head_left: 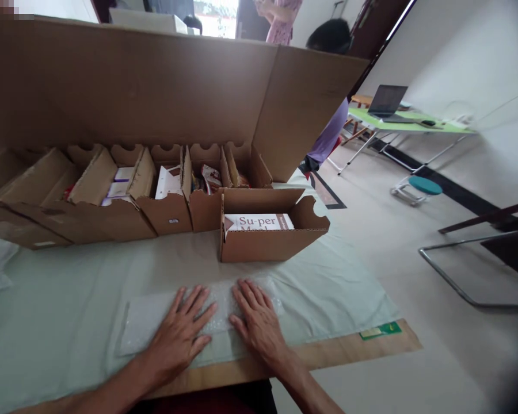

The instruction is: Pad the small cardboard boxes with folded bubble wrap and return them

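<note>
My left hand (182, 330) and my right hand (258, 319) lie flat, fingers spread, side by side on a sheet of clear bubble wrap (147, 317). The wrap is spread on the pale cloth (328, 287) over the table's near edge. Just beyond my hands stands a small open cardboard box (267, 241) with a white "Su-per Meal" packet (259, 222) inside. Neither hand holds anything.
A row of open cardboard boxes (112, 201) with packets stands behind, backed by a tall cardboard wall (155, 86). A green label (382, 330) lies on the wooden table edge. Right, across the floor: a chair frame (470, 264), a stool (423, 187), a green table with laptop (388, 103). People stand far back.
</note>
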Available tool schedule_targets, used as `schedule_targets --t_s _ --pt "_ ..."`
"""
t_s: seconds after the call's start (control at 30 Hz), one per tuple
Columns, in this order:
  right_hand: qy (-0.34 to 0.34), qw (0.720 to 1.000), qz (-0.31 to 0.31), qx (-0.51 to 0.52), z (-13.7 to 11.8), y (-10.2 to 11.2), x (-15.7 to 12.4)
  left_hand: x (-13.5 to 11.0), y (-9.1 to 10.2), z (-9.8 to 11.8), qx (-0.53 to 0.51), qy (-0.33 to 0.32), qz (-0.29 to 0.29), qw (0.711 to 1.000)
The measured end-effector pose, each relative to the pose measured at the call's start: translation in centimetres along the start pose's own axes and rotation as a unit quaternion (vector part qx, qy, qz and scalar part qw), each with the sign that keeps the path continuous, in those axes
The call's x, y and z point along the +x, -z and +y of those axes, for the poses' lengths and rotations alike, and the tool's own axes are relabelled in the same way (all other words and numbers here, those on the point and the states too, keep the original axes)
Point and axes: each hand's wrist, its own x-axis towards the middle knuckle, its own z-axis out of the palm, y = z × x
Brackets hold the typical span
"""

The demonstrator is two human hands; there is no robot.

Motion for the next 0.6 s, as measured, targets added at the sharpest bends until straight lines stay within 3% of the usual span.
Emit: schedule_targets --t_s 0.13,0.27,0.33,0.43,0.6 --pt "-0.032 0.996 0.060 -0.049 4.9 1.1 -3.6 -5.7 0.6 -4.7 0.037 0.057 0.014 0.998" --pt "-0.100 0.987 0.117 -0.043 8.0 2.8 -6.0 -11.6 1.4 -9.0 0.037 0.209 0.025 0.977" --pt "-0.130 0.981 0.143 -0.034 8.4 3.5 -6.0 -13.2 1.4 -10.1 0.010 0.266 0.054 0.962" --pt "-0.140 0.978 0.145 -0.043 7.9 3.8 -4.6 -12.6 1.1 -9.7 -0.025 0.276 0.086 0.957" --pt "-0.123 0.988 0.073 -0.064 6.5 3.1 -1.8 -8.3 1.9 -6.3 0.014 0.206 0.007 0.979"
